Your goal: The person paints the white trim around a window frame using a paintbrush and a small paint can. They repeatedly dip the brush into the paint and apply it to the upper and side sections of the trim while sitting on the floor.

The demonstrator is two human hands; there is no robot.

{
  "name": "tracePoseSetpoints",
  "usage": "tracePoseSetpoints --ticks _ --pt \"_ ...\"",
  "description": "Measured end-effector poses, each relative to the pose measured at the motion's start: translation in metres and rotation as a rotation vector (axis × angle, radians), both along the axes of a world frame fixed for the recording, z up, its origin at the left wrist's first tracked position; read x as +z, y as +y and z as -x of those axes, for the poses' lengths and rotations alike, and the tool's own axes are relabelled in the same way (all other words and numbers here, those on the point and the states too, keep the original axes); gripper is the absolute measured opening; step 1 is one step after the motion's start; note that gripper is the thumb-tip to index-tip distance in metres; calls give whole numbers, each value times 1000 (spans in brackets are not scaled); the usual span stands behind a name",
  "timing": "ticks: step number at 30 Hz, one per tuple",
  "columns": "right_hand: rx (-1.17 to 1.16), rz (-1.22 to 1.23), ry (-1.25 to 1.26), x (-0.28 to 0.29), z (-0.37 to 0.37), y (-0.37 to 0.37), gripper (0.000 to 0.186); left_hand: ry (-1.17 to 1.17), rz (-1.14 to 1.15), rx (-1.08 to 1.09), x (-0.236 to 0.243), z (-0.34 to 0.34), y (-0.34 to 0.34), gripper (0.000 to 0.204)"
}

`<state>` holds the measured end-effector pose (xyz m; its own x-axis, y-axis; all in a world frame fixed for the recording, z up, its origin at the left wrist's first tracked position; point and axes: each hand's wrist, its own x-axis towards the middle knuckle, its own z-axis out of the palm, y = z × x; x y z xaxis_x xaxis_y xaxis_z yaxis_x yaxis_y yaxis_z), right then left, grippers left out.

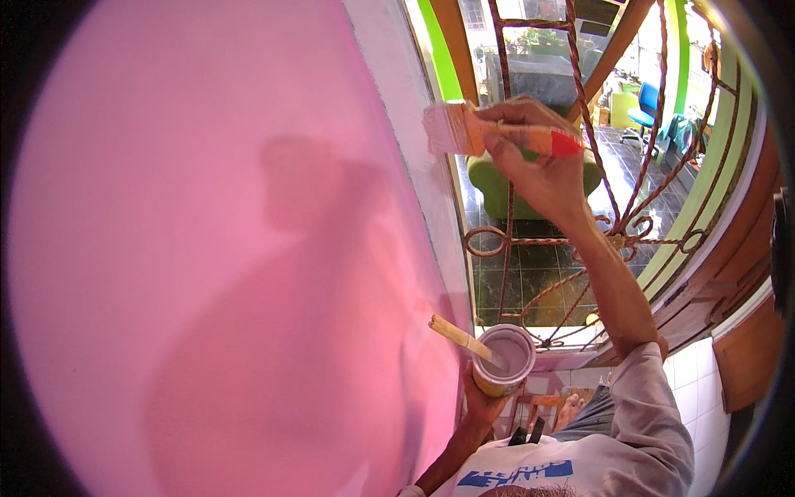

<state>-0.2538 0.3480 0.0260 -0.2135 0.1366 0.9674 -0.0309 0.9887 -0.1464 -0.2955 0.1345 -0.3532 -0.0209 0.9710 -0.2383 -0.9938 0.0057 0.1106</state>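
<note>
Right hand: fingers grip paintbrush, bristles against pink wall.
Left hand: fingers closed around paint tin.

bright daylight from window | person's shadow on pink wall | fisheye bending, dark rim
</note>
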Motion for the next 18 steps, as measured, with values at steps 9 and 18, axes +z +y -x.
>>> tracePoseSetpoints --ticks 9,18 --pt "92 91 -67 70 6 -26 20 65 72 -14 29 -3 -4 72" --pt "116 115 67 113 10 4 21 14 32 -29 12 -2 -4 73"
